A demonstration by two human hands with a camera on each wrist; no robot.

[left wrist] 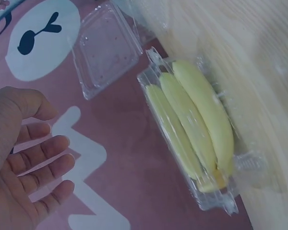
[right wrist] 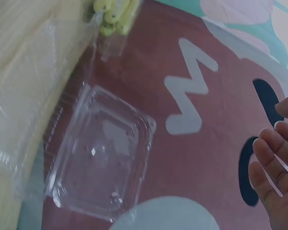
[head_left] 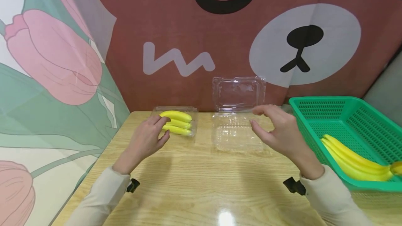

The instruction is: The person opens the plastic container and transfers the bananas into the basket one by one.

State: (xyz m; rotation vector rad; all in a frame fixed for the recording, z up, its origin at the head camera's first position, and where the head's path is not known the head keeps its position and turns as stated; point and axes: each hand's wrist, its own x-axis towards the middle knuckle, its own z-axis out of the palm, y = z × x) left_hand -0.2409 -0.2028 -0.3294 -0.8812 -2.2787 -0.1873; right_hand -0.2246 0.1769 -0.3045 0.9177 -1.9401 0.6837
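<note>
You are sitting at a wooden table [head_left: 201, 180] with both hands raised around an open clear box [head_left: 237, 133], its lid [head_left: 238, 93] standing up against the bear-print backdrop [head_left: 220, 44]. Your right hand [head_left: 279, 130] is hovering just right of that box, fingers loosely spread and gripping nothing; your left hand [head_left: 147, 138] is hanging to the box's left, fingers relaxed and empty, beside a closed clear box [head_left: 177, 121] holding three yellow bananas [head_left: 176, 122]. Further right of the open box, a green basket [head_left: 345, 121] is holding loose bananas [head_left: 355, 161]. The risks, as they are looking from here: the empty box is light and could be skidding away or tipping shut if a hand is brushing its raised lid, and a careless left hand could be nudging the filled box toward the table's back edge. No brand, label or readable writing is showing; the backdrop is carrying only a bear face and a white zigzag mark [head_left: 179, 62].
</note>
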